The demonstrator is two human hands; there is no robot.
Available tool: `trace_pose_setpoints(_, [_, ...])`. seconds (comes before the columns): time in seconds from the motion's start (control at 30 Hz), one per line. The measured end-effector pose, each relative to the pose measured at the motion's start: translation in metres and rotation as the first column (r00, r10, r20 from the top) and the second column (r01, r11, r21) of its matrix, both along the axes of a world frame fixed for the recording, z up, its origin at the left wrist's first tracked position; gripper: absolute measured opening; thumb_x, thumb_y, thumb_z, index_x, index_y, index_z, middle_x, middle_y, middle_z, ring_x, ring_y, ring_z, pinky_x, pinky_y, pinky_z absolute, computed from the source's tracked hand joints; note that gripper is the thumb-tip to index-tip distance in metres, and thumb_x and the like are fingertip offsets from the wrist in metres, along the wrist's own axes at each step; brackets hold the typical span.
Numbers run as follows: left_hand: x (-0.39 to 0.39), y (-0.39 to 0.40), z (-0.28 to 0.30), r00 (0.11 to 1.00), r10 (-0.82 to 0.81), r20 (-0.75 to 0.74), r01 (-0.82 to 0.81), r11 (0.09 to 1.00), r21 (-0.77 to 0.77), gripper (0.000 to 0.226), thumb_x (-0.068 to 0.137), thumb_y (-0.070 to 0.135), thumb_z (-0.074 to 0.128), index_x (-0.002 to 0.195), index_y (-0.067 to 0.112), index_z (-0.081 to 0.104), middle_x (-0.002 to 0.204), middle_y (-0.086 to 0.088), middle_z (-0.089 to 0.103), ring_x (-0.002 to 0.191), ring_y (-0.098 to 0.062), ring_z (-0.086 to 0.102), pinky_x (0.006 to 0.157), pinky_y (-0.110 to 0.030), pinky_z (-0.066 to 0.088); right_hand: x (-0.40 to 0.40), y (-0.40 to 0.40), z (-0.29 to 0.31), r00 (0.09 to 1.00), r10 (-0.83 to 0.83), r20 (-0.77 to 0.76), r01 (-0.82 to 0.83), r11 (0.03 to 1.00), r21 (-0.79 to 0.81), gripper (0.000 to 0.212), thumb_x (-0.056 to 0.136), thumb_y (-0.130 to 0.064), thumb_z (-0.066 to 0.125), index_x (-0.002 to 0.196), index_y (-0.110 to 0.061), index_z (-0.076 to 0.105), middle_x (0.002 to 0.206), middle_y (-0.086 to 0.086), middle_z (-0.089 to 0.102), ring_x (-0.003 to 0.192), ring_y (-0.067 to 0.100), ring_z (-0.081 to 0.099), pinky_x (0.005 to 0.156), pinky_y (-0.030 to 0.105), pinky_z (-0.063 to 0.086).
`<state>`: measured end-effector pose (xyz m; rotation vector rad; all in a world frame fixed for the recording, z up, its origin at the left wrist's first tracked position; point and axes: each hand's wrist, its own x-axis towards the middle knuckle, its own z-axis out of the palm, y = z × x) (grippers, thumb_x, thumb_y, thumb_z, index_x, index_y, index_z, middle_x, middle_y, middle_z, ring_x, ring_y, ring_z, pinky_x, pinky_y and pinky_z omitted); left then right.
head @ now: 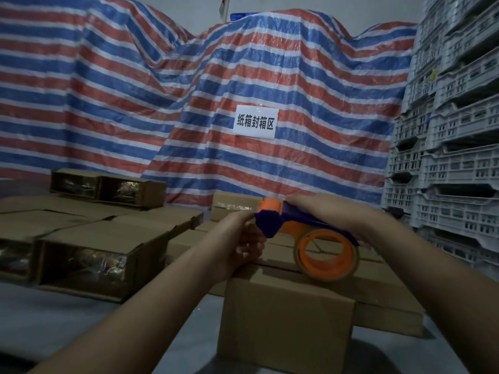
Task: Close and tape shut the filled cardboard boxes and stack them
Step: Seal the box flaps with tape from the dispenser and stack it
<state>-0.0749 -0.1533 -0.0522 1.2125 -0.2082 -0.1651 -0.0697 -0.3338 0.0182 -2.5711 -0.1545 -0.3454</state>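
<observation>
A plain brown corrugated cardboard box [286, 319], rectangular and closed, is standing near the centre on the grey worktop [67, 319], with more flat brown boxes [378, 287] lying just behind and to the right of it. Above its top, a tape dispenser [297, 228] of smooth blue and orange plastic is being held over the box, its round orange spool carrying a glossy ring of clear tape. The right hand [324, 211] is wrapping its curled fingers over the blue handle from above. The left hand [245, 238] is pinching at the dispenser's blue front end with bent fingers; whether a tape end lies between them cannot be told.

At the left, open-ended brown cardboard boxes [86, 265] are lying on their sides, showing shiny crinkled film packs inside; two more [108, 188] are sitting farther back on closed cartons. Behind everything, a woven tarpaulin [135, 90] in red, blue and white stripes is hanging in wrinkled folds, bearing a white paper sign [255, 122] with black characters. At the far right, pale grey slotted plastic crates [453, 130] are rising in tall stacks.
</observation>
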Motion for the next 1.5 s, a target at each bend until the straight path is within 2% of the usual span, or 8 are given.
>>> trace_pose_setpoints(0.13, [0.003, -0.001, -0.004, 1.000, 0.030, 0.005, -0.030, 1.000, -0.011, 0.017, 0.097, 0.013, 0.054, 0.082, 0.006, 0.058, 0.056, -0.002, 0.052, 0.055, -0.013, 0.045, 0.069, -0.026, 0.045, 0.003, -0.005, 0.000, 0.999, 0.023, -0.026, -0.022, 0.999, 0.043, 0.051, 0.095, -0.066, 0.044, 0.101, -0.021, 0.069, 0.082, 0.005, 0.072, 0.074, 0.019, 0.065, 0.088, 0.040, 0.053])
trace_pose_setpoints(0.33, [0.005, -0.003, -0.010, 0.989, 0.114, 0.090, -0.124, 0.987, 0.105, 0.020, 0.098, 0.012, 0.050, 0.079, 0.010, 0.056, 0.064, -0.003, 0.048, 0.060, -0.015, 0.045, 0.097, -0.043, 0.053, 0.009, -0.013, 0.002, 0.993, 0.068, -0.092, -0.063, 0.996, 0.056, 0.055, 0.095, -0.067, 0.043, 0.105, -0.019, 0.068, 0.077, 0.002, 0.073, 0.068, 0.015, 0.065, 0.081, 0.036, 0.052])
trace_pose_setpoints(0.47, [0.011, -0.002, -0.013, 0.979, 0.199, 0.035, -0.198, 0.980, -0.015, 0.024, 0.101, 0.011, 0.043, 0.078, 0.010, 0.048, 0.061, -0.004, 0.038, 0.054, -0.014, 0.043, 0.078, -0.039, 0.061, 0.006, -0.020, 0.008, 0.985, 0.080, -0.151, -0.076, 0.997, 0.032, 0.052, 0.098, -0.064, 0.043, 0.103, -0.018, 0.066, 0.070, -0.002, 0.071, 0.057, 0.008, 0.063, 0.070, 0.029, 0.048])
trace_pose_setpoints(0.6, [0.020, -0.004, -0.015, 0.974, 0.220, -0.053, -0.226, 0.948, -0.224, 0.017, 0.103, 0.012, 0.039, 0.089, 0.007, 0.048, 0.052, -0.002, 0.031, 0.046, -0.009, 0.048, 0.087, -0.048, 0.058, 0.000, -0.032, 0.011, 0.982, 0.078, -0.170, -0.071, 0.997, 0.043, 0.049, 0.101, -0.060, 0.041, 0.096, -0.017, 0.065, 0.065, -0.003, 0.069, 0.052, 0.008, 0.061, 0.066, 0.026, 0.047])
trace_pose_setpoints(0.73, [0.022, 0.000, -0.021, 0.967, 0.240, -0.090, -0.256, 0.910, -0.326, 0.023, 0.101, 0.011, 0.041, 0.078, 0.011, 0.044, 0.054, 0.000, 0.033, 0.049, -0.010, 0.030, 0.057, -0.036, 0.060, 0.002, -0.026, 0.006, 0.982, 0.078, -0.172, -0.079, 0.997, 0.005, 0.049, 0.098, -0.062, 0.045, 0.097, -0.018, 0.067, 0.068, -0.004, 0.069, 0.055, 0.007, 0.060, 0.069, 0.029, 0.047])
trace_pose_setpoints(0.87, [0.022, 0.018, -0.032, 0.903, 0.422, 0.078, -0.425, 0.905, 0.026, 0.019, 0.098, 0.018, 0.049, 0.081, 0.013, 0.054, 0.071, -0.004, 0.046, 0.065, -0.017, 0.044, 0.061, -0.029, 0.046, 0.004, -0.014, 0.009, 0.978, 0.066, -0.196, -0.088, 0.991, -0.104, 0.043, 0.099, -0.060, 0.043, 0.091, -0.024, 0.064, 0.061, -0.009, 0.065, 0.050, 0.004, 0.057, 0.062, 0.023, 0.047])
trace_pose_setpoints(1.0, [0.022, 0.035, -0.047, 0.915, 0.377, 0.145, -0.400, 0.892, 0.211, 0.016, 0.096, 0.024, 0.053, 0.086, 0.014, 0.058, 0.076, -0.004, 0.050, 0.065, -0.018, 0.044, 0.058, -0.029, 0.039, 0.009, 0.002, 0.012, 0.973, 0.027, -0.229, -0.081, 0.969, -0.233, 0.041, 0.100, -0.059, 0.043, 0.091, -0.024, 0.062, 0.052, -0.014, 0.062, 0.043, -0.002, 0.055, 0.048, 0.015, 0.045])
trace_pose_setpoints(1.5, [0.024, 0.036, -0.091, 0.941, 0.336, 0.048, -0.332, 0.882, 0.334, 0.018, 0.097, 0.024, 0.055, 0.087, 0.010, 0.059, 0.073, -0.005, 0.045, 0.058, -0.015, 0.040, 0.051, -0.026, 0.035, 0.026, 0.036, 0.014, 0.937, -0.040, -0.347, -0.145, 0.858, -0.492, 0.037, 0.104, -0.048, 0.041, 0.122, -0.022, 0.062, 0.095, -0.001, 0.068, 0.079, 0.010, 0.061, 0.079, 0.026, 0.046])
